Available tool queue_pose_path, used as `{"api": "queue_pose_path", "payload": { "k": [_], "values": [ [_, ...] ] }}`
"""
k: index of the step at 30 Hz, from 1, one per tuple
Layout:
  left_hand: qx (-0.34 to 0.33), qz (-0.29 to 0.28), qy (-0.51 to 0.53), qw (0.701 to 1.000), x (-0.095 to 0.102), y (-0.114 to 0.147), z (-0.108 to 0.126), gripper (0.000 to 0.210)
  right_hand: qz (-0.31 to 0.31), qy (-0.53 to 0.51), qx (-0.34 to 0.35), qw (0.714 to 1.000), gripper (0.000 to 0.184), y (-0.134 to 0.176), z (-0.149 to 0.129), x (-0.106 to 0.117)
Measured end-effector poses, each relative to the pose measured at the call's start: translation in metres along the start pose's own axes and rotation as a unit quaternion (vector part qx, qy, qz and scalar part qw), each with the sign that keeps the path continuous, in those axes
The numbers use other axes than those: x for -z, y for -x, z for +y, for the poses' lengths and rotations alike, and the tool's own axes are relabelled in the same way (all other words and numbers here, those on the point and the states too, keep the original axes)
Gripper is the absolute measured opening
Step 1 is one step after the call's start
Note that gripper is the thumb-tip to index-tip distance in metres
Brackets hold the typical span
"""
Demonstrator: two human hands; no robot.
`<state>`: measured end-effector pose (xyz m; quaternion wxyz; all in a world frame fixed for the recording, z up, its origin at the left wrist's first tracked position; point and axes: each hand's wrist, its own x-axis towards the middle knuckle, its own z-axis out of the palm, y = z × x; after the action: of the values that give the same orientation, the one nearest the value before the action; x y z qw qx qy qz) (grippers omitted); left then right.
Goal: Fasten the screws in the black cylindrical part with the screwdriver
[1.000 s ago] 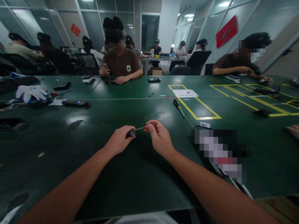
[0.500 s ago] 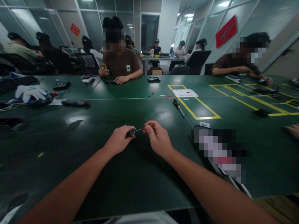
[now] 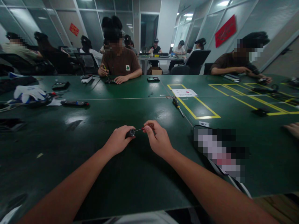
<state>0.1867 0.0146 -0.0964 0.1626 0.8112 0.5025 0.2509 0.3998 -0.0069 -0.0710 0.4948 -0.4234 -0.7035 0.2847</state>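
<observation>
Low over the table, my left hand (image 3: 118, 140) is closed around a small black flashlight (image 3: 131, 133), its round, glassy end turned toward the right. My right hand (image 3: 158, 138) pinches a thin screwdriver (image 3: 138, 129) by its reddish-brown handle. The metal shaft points left and meets the rim of the flashlight's end; whether the tip goes inside cannot be made out. Most of the flashlight's body is hidden by my left fingers. Farther off, a larger black-and-yellow screwdriver (image 3: 178, 107) lies on the green table (image 3: 130, 180).
A blurred-out item (image 3: 219, 155) lies beside my right forearm. White gloves (image 3: 29, 94) and a black rod-like tool (image 3: 75, 103) are at the left. Yellow tape (image 3: 207, 117) marks rectangles around a paper sheet (image 3: 184, 92). Co-workers sit across the table, one person (image 3: 121, 62) directly opposite.
Both hands keep nearly the same pose, the flashlight and screwdriver still touching. The whole view has shifted very slightly.
</observation>
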Motion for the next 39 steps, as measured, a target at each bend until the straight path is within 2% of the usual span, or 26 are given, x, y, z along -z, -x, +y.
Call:
{"api": "queue_pose_path", "payload": {
  "k": [8,12,18,23,29,34,39],
  "values": [
    [0.003,-0.008,0.01,1.0,-0.0007,0.0015,-0.0003,0.027,-0.039,0.024,0.027,0.999,0.016,0.0002,0.0006,0.0011],
    [0.003,-0.019,0.001,1.0,-0.0001,0.0016,0.0015,0.026,-0.051,0.068,0.045,0.995,0.016,-0.0009,0.0002,0.0006],
    [0.01,-0.029,-0.023,0.999,-0.0028,0.0004,0.0003,0.028,-0.016,0.179,0.071,0.981,0.015,-0.0025,-0.0014,0.0009],
    [0.024,-0.024,-0.006,0.999,-0.0024,0.0003,-0.0007,0.026,0.013,0.127,0.05,0.991,0.016,-0.0022,-0.0003,0.0019],
    [0.016,-0.021,0.016,1.0,-0.0029,0.0004,0.0,0.026,-0.002,0.072,0.029,0.997,0.015,-0.0006,0.0015,-0.0001],
    [0.012,-0.015,0.025,0.999,-0.0029,0.0009,-0.0011,0.026,-0.032,0.065,0.027,0.997,0.016,-0.0011,0.0027,0.001],
    [0.017,-0.001,0.04,0.999,-0.0025,0.0006,-0.0015,0.026,-0.011,0.061,0.012,0.998,0.017,-0.0013,0.0025,0.0008]
  ]
}}
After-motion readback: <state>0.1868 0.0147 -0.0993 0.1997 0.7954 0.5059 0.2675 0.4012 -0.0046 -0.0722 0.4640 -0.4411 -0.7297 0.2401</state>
